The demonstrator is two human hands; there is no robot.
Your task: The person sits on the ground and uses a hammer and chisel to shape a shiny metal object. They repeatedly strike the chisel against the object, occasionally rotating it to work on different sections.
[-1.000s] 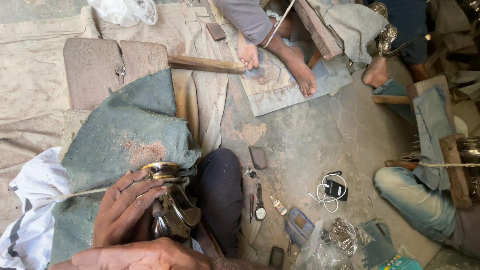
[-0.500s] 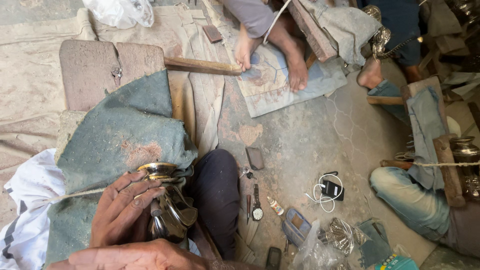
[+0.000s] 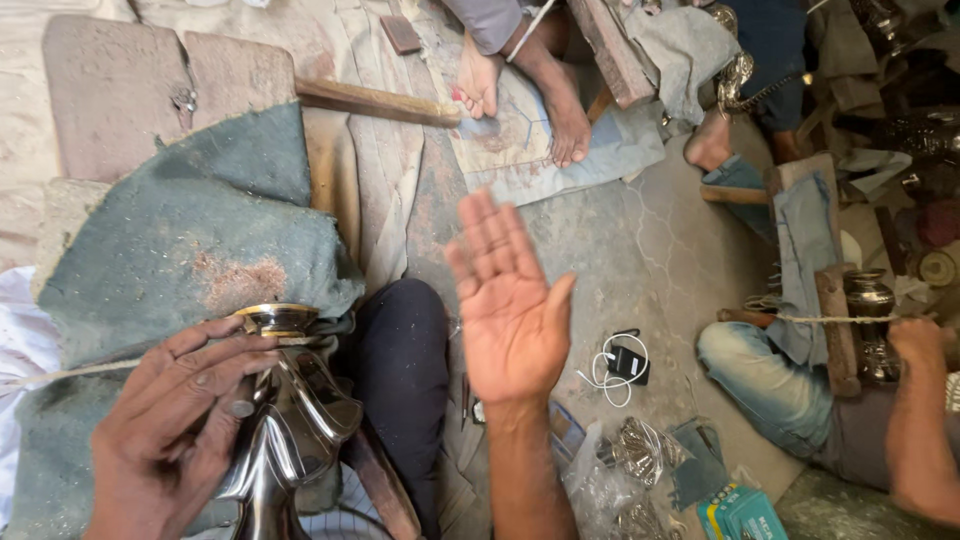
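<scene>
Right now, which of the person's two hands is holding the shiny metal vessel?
The left hand holds it, fingers wrapped over the metal vessel on the lap. The right hand is raised, open and empty, palm showing, above the floor.

Shiny silver vase (image 3: 285,430), dusty green cloth (image 3: 190,240).

A black charger with white cable (image 3: 625,362) lies on the floor near a teal box (image 3: 742,513).
</scene>
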